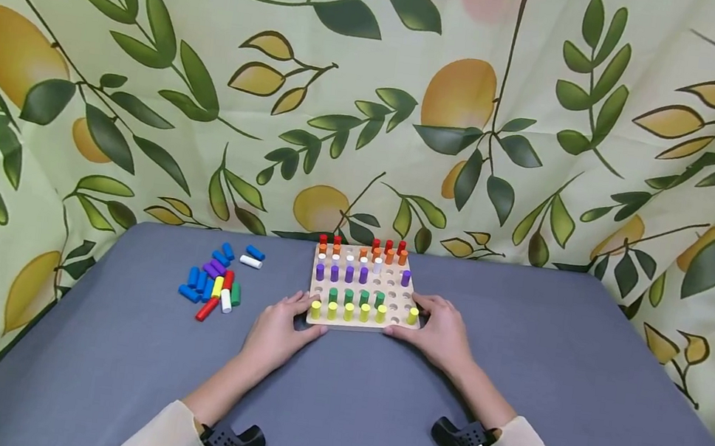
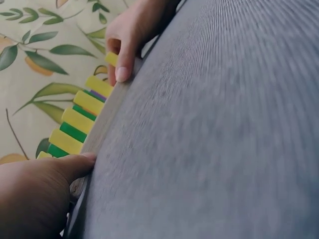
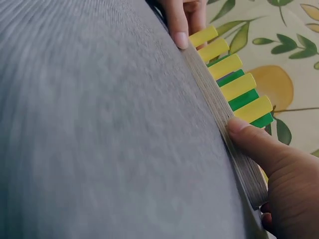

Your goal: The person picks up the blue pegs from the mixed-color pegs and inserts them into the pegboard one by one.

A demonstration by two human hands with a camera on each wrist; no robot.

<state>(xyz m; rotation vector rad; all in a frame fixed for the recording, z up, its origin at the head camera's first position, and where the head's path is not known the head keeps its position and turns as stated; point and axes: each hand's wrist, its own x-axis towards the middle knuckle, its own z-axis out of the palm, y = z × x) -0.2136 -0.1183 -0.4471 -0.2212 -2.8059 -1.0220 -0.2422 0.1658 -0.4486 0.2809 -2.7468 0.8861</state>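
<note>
A wooden pegboard [image 1: 351, 326] lies flat on the table, with rows of coloured pegs standing in its holes. Yellow pegs [image 1: 349, 313] line the front; behind them come green pegs [image 1: 348, 297], purple pegs [image 1: 349, 275], then white, orange and red ones. Some holes toward the right hold no peg. My left hand [image 1: 276, 328] grips the board's front left corner, thumb along the front edge. On the opposite corner my right hand [image 1: 444, 335] holds the board, its thumb [image 3: 239, 125] pressed on the front edge in the right wrist view. The fingers beneath or behind are partly hidden.
Left of the board, loose pegs lie in a scattered group: blue pegs [image 1: 189, 293], red pegs [image 1: 207, 309], a green peg [image 1: 236, 294], white, yellow and purple ones. A grey cloth [image 1: 348, 408] covers the table. A leaf-patterned curtain [image 1: 360, 201] hangs along the back edge.
</note>
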